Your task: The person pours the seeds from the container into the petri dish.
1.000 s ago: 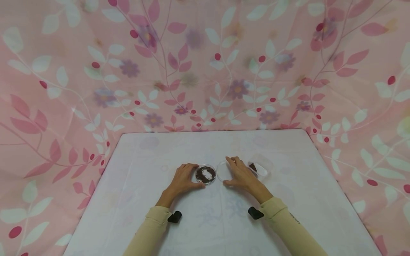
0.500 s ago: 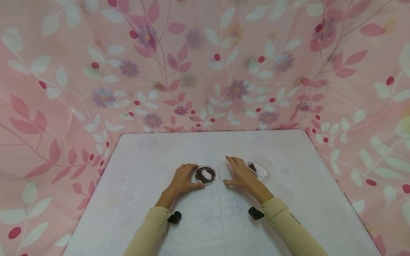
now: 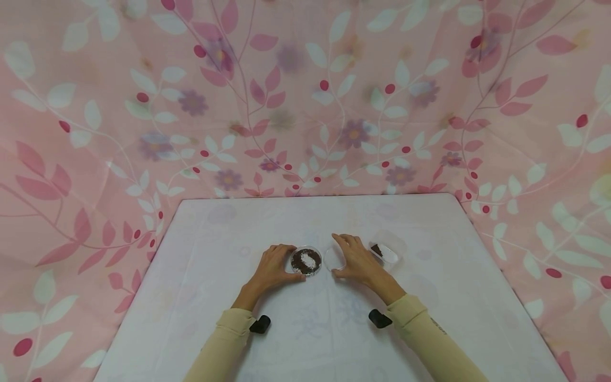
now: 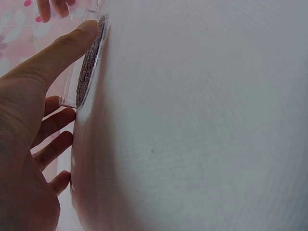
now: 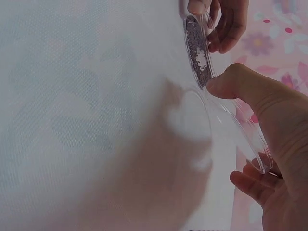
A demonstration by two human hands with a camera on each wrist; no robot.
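Note:
A round clear petri dish [image 3: 300, 264] stands on the table, filled with dark brown granules and a white grainy patch on top. My left hand [image 3: 274, 266] holds its left side, the thumb near the front rim and the fingers round the back; in the left wrist view the thumb [image 4: 62, 50] lies against the dish wall. Just to the right, my right hand [image 3: 358, 261] grips a clear round lid [image 5: 236, 127] by its edge between thumb and fingers. That lid is tilted above the tabletop, beside the dish and casting a shadow. The dish's underside is hidden.
Right of my right hand sits a clear plastic box [image 3: 396, 246] with a smaller white container [image 3: 387, 255] and some dark material [image 3: 377, 249] in it. A white cloth covers the table [image 3: 305, 339]. Pink floral fabric [image 3: 305, 106] hangs behind and at both sides.
My right hand and the lid shift slightly right, then slightly back left towards the petri dish. The left hand and the dish stay in place.

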